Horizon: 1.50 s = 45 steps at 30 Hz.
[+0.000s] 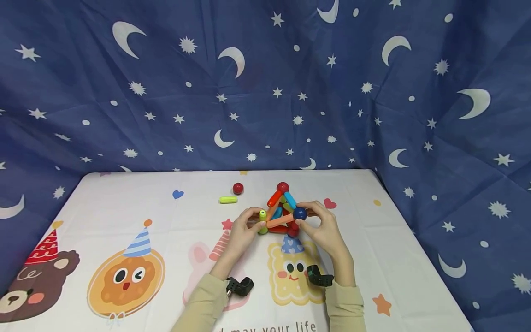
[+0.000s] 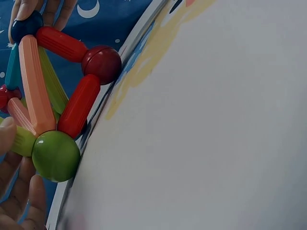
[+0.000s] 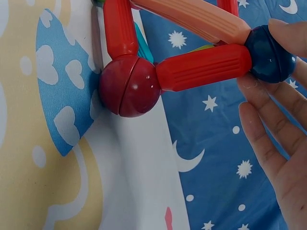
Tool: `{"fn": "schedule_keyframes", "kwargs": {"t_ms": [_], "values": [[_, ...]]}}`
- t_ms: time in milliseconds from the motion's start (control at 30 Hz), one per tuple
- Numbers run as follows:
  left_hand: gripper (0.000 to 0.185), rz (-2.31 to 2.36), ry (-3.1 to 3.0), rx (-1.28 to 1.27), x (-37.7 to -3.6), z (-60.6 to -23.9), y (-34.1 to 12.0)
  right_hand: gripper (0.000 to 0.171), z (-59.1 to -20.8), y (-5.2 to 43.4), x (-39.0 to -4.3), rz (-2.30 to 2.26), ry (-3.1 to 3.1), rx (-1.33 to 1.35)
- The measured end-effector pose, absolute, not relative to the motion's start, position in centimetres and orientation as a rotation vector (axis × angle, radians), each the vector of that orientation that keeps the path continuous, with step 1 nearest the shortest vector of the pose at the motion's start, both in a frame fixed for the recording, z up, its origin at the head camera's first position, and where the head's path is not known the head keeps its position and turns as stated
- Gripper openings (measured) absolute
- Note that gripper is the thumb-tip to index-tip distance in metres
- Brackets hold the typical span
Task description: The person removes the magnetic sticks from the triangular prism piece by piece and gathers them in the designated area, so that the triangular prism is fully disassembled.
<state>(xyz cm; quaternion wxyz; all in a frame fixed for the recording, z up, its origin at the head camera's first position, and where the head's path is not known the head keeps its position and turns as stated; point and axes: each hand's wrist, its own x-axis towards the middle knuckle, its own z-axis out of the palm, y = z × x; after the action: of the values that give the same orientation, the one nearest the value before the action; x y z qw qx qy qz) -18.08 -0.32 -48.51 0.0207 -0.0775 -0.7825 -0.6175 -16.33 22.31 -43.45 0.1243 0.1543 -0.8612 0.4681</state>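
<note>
A frame of coloured magnetic rods and balls stands between the hands, with a red ball [image 1: 283, 186] at its far top. My left hand [image 1: 244, 233] pinches a lime-green rod [image 2: 23, 142], which joins a green ball [image 2: 56, 156] at the left corner. At the right corner my right hand [image 1: 323, 228] holds a dark blue ball [image 3: 271, 53] between thumb and fingers. A peach rod [image 1: 280, 221] spans from the left corner to this blue ball. Below it, two red rods meet at a dark red ball [image 3: 129, 86] low at the front.
Behind the frame, to the left, lie a loose red ball [image 1: 238, 188] and a loose lime-green rod [image 1: 228, 199]. The white tablecloth [image 1: 398, 258] carries cartoon prints. A blue curtain [image 1: 265, 92] with moons and stars hangs behind the table.
</note>
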Motion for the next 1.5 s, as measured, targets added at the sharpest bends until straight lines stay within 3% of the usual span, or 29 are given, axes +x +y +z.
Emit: {"fn": "schedule_keyframes", "kwargs": {"t_ms": [1133, 1500], "values": [[0.025, -1.687, -2.451, -0.308, -18.3, -49.0, -0.7, 0.037, -43.3, 22.0, -16.3, 1.377, -2.540, 0.410], [0.025, -1.644, -2.433, -0.315, -18.0, -48.9, -0.3, 0.035, -40.7, 21.0, -15.0, 1.352, -2.547, 0.426]]}}
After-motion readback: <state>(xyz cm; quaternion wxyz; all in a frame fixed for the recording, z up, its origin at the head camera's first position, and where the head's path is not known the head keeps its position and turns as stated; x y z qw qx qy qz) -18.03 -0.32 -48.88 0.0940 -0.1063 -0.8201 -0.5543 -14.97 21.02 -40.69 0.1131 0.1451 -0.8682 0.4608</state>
